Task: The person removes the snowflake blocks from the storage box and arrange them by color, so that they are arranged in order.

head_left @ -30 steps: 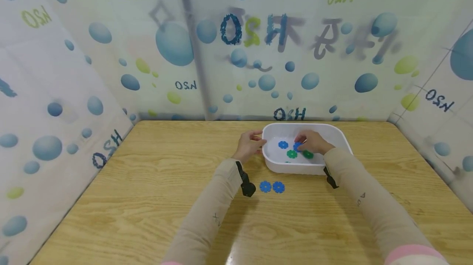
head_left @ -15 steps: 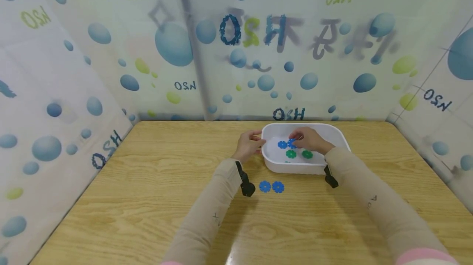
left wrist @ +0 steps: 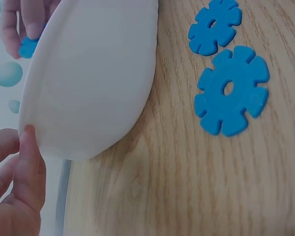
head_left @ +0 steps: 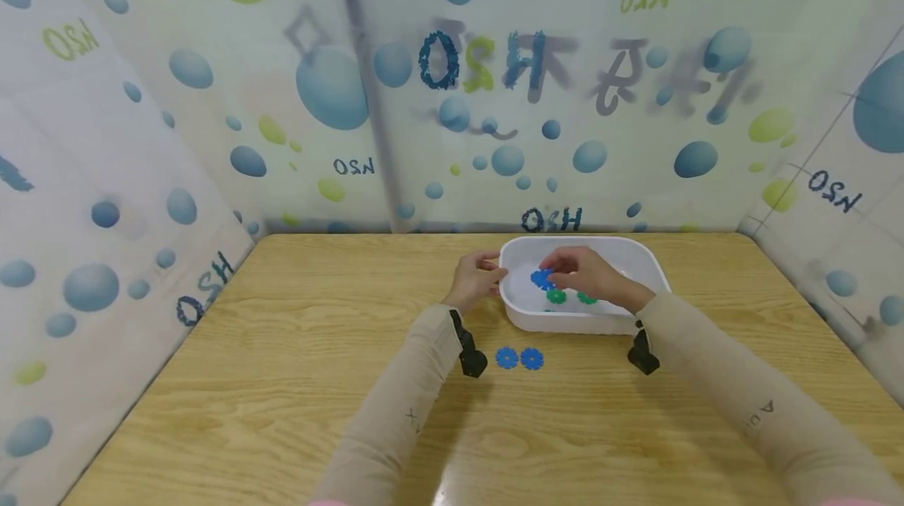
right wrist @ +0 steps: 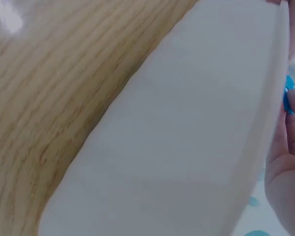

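A white plastic basin (head_left: 572,322) stands toward the back of the table. My left hand (head_left: 475,280) grips its left rim, thumb on the outside, as the left wrist view also shows. Over the inside of the basin, my right hand (head_left: 585,272) pinches a blue notched snowflake disc (right wrist: 289,93) between thumb and fingers. In the head view this disc overlaps the spot of another blue disc at the basin's left. Green discs, one of them a green disc (head_left: 556,296) below my fingers and another green disc (head_left: 587,298) partly under my hand, lie on the basin floor.
Two blue discs lie side by side on the wooden table (head_left: 282,380) in front of the basin: a left blue disc (head_left: 506,358) and a right blue disc (head_left: 532,358). A printed curtain (head_left: 452,137) hangs behind the table's back edge.
My right hand has moved left within the basin with the blue disc, toward the other blue disc there. My left hand has stayed on the rim.
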